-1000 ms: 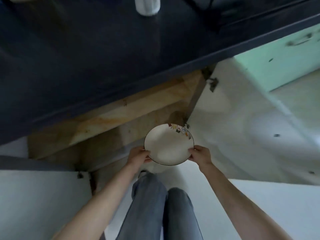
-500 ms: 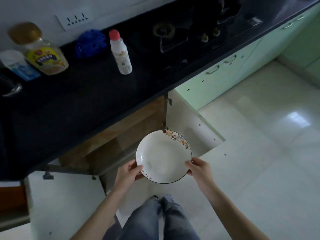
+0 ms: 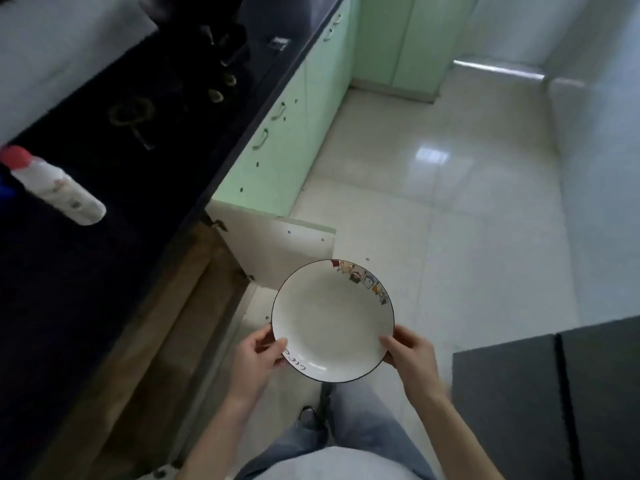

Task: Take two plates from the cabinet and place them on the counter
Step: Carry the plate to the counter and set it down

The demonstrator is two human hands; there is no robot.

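Holding the white plate [image 3: 332,320] above the glossy tiled floor [image 3: 450,202], I keep each grip pinched on its rim, left hand [image 3: 258,358] and right hand [image 3: 412,355] on opposite sides. The black desk [image 3: 86,271] runs along my left with a red-capped bottle [image 3: 55,187] and a stove [image 3: 173,91], above mint-green cabinets [image 3: 277,150] and an open cabinet door [image 3: 277,247].

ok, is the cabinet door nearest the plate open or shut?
Open. The cabinet door stands swung out over the floor, its white inner face and hinge showing, with the wooden interior exposed beneath the counter.
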